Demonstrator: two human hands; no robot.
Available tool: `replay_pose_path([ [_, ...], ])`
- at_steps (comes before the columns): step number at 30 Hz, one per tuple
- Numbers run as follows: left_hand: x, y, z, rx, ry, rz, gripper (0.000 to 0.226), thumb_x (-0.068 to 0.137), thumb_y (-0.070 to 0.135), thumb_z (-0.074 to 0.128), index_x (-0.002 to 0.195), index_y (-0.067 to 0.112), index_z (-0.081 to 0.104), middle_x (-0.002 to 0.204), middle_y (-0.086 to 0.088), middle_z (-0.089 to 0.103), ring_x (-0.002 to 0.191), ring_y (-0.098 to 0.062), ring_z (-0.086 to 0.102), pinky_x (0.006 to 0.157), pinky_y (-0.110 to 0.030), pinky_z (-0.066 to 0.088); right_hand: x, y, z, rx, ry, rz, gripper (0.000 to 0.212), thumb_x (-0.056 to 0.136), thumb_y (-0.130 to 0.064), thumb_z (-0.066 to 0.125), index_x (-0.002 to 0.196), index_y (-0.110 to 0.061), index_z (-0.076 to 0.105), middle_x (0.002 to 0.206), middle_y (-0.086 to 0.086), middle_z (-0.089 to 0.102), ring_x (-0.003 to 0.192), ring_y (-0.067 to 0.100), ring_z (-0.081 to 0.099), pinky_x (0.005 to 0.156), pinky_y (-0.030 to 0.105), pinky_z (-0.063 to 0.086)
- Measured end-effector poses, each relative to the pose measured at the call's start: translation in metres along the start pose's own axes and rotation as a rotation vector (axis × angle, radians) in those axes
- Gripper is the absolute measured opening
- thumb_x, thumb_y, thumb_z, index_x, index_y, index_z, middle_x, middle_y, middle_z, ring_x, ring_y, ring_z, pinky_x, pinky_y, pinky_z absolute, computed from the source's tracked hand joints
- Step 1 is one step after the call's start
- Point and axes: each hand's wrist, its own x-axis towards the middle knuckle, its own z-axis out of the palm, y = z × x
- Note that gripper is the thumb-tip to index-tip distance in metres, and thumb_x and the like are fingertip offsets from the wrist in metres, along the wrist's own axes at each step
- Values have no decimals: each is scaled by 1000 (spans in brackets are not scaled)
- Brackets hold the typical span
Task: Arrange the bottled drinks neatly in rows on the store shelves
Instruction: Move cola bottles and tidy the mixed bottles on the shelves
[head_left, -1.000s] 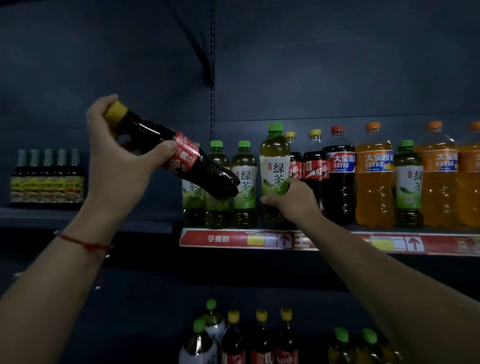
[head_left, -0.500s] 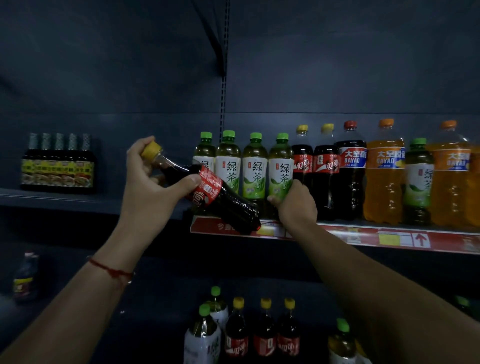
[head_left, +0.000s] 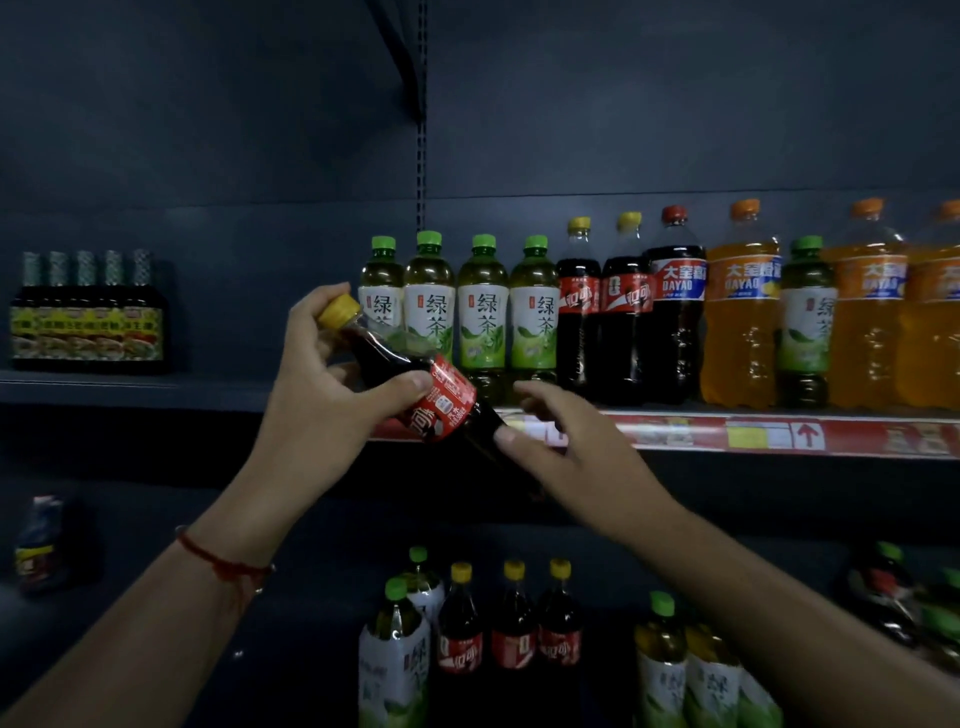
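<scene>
Shelf (head_left: 675, 435) mostly sorted: I see 4 green teas (head_left: 483, 312), then colas. Left hand (head_left: 322, 384) grips tilted cola bottle (head_left: 441, 405), unshelved; right hand (head_left: 566, 441) open, fingers spread beside it.

Left hand (head_left: 317, 384) grips tilted cola bottle (head_left: 415, 384), cap up-left, base down-right. Right hand (head_left: 566, 447) just right of the base, fingers spread. Behind both hands: shelf (head_left: 727, 434) with row of tea bottles (head_left: 457, 312); soda bottles (head_left: 675, 306) further right. More bottles (head_left: 511, 618) on the level below the hands.
</scene>
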Motion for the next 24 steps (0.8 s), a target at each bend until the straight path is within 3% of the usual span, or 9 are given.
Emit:
replay_pose_path([
  [3,-11,1,26,-12,-125,-30,87,58,32,86,129,49,39,123,7,62,106,-8,67,83,-36,58,-32,3,1,-77,-93,-48,73,81,-58,70,143,-46,33,134,-29,46,123,-5,44,104,28,41],
  [7,-27,-8,67,34,-288,-75,88,66,29,88,133,54,37,120,7,62,107,-10,66,83,-35,58,-59,31,2,-75,-7,49,71,73,-54,77,133,-47,40,120,-24,55,111,-2,52,96,31,50],
  [10,-43,-22,98,96,-392,-78,87,70,29,87,135,53,34,115,16,58,100,6,61,73,-16,53,-87,60,-1,-56,15,132,63,72,-49,80,124,-52,44,111,-24,52,103,-6,51,89,23,49],
  [12,-54,-35,120,123,-469,-100,88,71,30,87,134,56,30,112,17,56,99,8,60,69,-10,50,-105,82,1,-57,27,189,61,71,-48,81,120,-55,46,109,-24,53,101,-7,52,86,19,48],
  [17,-75,-74,165,307,-661,-97,94,70,49,83,141,54,21,118,18,53,107,0,56,89,-25,50,-132,138,24,21,47,381,56,71,-40,85,108,-57,47,106,-27,60,96,-12,56,74,7,43],
  [21,-85,-107,192,516,-789,-49,101,71,54,80,147,48,13,135,10,51,114,-9,55,95,-29,48,-143,181,55,80,81,496,54,70,-35,86,116,-39,58,100,-25,67,93,-9,62,76,11,50],
  [23,-90,-128,201,638,-847,16,104,73,57,77,152,41,11,145,7,45,127,-13,46,104,-29,39,-146,199,72,128,92,563,53,72,-31,86,114,-38,55,99,-27,65,94,-7,61,72,5,45],
  [24,-92,-138,205,704,-869,63,105,75,59,75,154,37,10,150,6,40,136,-15,35,113,-30,27,-147,206,80,156,88,608,53,73,-28,86,113,-40,53,100,-26,65,94,-5,61,71,5,44],
])
